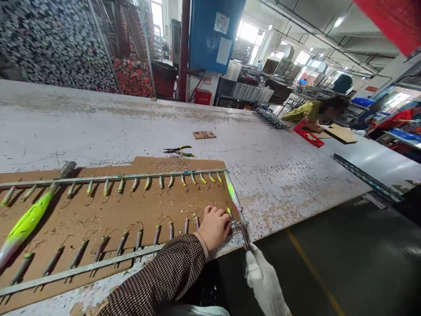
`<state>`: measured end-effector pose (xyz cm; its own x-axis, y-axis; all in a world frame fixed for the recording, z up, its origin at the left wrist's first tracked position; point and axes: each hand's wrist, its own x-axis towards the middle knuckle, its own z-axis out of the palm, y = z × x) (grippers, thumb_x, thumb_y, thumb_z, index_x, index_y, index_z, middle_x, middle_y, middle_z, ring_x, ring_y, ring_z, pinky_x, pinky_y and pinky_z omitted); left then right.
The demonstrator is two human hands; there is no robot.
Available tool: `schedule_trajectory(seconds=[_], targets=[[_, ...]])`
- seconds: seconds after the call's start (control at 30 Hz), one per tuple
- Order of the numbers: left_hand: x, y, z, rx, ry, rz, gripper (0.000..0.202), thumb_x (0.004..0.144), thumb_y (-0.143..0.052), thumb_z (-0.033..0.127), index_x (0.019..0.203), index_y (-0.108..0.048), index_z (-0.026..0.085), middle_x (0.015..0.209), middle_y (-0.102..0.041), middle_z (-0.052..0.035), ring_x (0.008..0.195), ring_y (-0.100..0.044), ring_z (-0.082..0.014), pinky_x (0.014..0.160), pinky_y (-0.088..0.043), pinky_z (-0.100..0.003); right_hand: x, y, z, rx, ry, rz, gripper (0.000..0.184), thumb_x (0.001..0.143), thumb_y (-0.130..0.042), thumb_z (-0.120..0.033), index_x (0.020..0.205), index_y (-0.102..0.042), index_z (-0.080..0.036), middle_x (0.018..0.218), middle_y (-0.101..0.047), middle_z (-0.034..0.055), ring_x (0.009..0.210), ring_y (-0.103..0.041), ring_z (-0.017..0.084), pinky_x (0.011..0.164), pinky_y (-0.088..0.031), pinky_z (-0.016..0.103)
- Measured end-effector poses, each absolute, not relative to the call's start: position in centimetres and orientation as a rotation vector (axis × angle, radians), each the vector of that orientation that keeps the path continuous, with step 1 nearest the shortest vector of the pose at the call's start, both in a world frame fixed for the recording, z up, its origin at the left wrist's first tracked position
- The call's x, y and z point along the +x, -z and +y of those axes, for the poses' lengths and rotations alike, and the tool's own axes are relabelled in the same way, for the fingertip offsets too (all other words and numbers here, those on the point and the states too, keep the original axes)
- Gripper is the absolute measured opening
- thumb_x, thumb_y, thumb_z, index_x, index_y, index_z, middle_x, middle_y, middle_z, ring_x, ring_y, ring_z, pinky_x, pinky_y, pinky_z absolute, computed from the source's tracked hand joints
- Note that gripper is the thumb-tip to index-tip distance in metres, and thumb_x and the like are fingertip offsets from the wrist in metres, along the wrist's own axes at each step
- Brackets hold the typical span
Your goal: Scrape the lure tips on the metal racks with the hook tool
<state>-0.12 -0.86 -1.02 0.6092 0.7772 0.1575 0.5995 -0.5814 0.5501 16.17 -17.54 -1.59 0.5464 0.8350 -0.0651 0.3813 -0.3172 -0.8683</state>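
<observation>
Fingers of the left hand (214, 227) curl shut, pressing the metal rack (234, 199) at its near corner on the cardboard sheet (98, 210), gloved right hand (263, 276) gripping pliers (244, 235) there; rack likely stiff, light, lures (158, 235) hook-sharp—hold by the bars.

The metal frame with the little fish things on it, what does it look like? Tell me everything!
The metal frame is made of thin grey bars, speckled with paint. It lies flat on brown cardboard on the table. Small fishing lures hang in rows from its far and near bars, yellow-green ones far, purplish ones near. The left hand presses its right corner; the gloved right hand holds pliers there.
</observation>
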Motion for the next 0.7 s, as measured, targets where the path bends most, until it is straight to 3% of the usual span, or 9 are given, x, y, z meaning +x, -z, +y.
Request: schedule_trajectory(seconds=[0.07, 0.13, 0.3, 0.37, 0.4, 0.5, 0.6, 0.7], targets=[[-0.1, 1.1, -1.0, 2.399, -0.537, 1.13, 0.013, 0.099, -0.061, 0.026, 0.096, -0.073, 0.021, 0.099, -0.073, -0.0061, 0.101, -0.062, -0.0249, 0.104, -0.035, -0.048, 15.8, 1.6, -17.3, -1.928, -0.736, -0.847, 0.064, 0.089, -0.062, -0.074, 0.121, -0.075, -0.021, 0.052, -0.053, -0.0054, 0.042, -0.048, 0.014, 0.041, -0.042, 0.025], [-0.1, 0.8, -1.2, 2.397, -0.559, 1.206, 0.011, 0.098, -0.061, 0.026, 0.098, -0.071, 0.02, 0.1, -0.073, -0.0068, 0.102, -0.061, -0.0262, 0.104, -0.036, -0.049, 15.8, 1.3, -17.2, -1.789, -0.718, -0.769, 0.065, 0.091, -0.062, -0.074, 0.127, -0.07, -0.02, 0.057, -0.055, -0.0056, 0.047, -0.05, 0.013, 0.046, -0.045, 0.024], [-0.7, -1.2, -1.8, 2.407, -0.786, 1.293, 0.018, 0.095, -0.065, 0.023, 0.112, -0.067, 0.02, 0.119, -0.068, -0.0107, 0.113, -0.058, -0.0296, 0.104, -0.038, -0.05, 16.6, 1.4, -16.8, -1.728, -0.795, -0.671, 0.077, 0.08, -0.068, -0.083, 0.119, -0.067, -0.016, 0.057, -0.056, -0.0057, 0.047, -0.051, 0.013, 0.045, -0.045, 0.026], [-1.6, -1.8, -2.3, 2.466, -0.817, 1.159, 0.009, 0.1, -0.06, 0.027, 0.103, -0.066, 0.021, 0.11, -0.07, -0.0088, 0.106, -0.061, -0.027, 0.102, -0.04, -0.047, 16.9, 2.0, -16.5, -1.751, -0.834, -0.604, 0.083, 0.077, -0.069, -0.085, 0.12, -0.065, -0.014, 0.055, -0.055, -0.0063, 0.046, -0.05, 0.013, 0.044, -0.044, 0.027], [-2.3, -1.9, -2.7, 2.496, -0.788, 1.081, 0.015, 0.104, -0.055, 0.03, 0.096, -0.064, 0.021, 0.099, -0.07, -0.0071, 0.097, -0.062, -0.0247, 0.098, -0.041, -0.045, 17.0, 2.2, -16.4, -1.743, -0.837, -0.583, 0.084, 0.077, -0.07, -0.084, 0.121, -0.064, -0.013, 0.056, -0.056, -0.0063, 0.047, -0.05, 0.014, 0.044, -0.045, 0.027], [-4.8, -2.1, -3.8, 2.508, -0.659, 0.95, 0.026, 0.109, -0.043, 0.029, 0.093, -0.062, 0.021, 0.081, -0.068, -0.0043, 0.079, -0.06, -0.0209, 0.086, -0.045, -0.038, 17.2, 2.3, -15.8, -1.717, -0.812, -0.568, 0.08, 0.075, -0.074, -0.081, 0.119, -0.065, -0.015, 0.061, -0.06, -0.0048, 0.051, -0.055, 0.015, 0.049, -0.049, 0.029], [-6.9, -2.5, -4.5, 2.281, -0.68, 0.987, 0.021, 0.106, -0.043, 0.022, 0.112, -0.063, 0.021, 0.102, -0.072, -0.0084, 0.094, -0.063, -0.0222, 0.088, -0.047, -0.036, 16.5, 0.9, -14.7, -1.657, -0.786, -0.553, 0.067, 0.073, -0.08, -0.075, 0.106, -0.068, -0.018, 0.064, -0.063, -0.0026, 0.055, -0.058, 0.016, 0.054, -0.051, 0.031], [-7.2, -2.9, -3.8, 1.699, -0.758, 0.991, 0.018, 0.103, -0.051, 0.031, 0.113, -0.062, 0.02, 0.11, -0.071, -0.0091, 0.101, -0.065, -0.0208, 0.091, -0.05, -0.035, 14.2, -1.6, -13.1, -1.374, -1.04, -0.506, 0.049, 0.076, -0.084, -0.064, 0.092, -0.064, -0.022, 0.059, -0.059, -0.0037, 0.053, -0.056, 0.016, 0.054, -0.05, 0.032]])
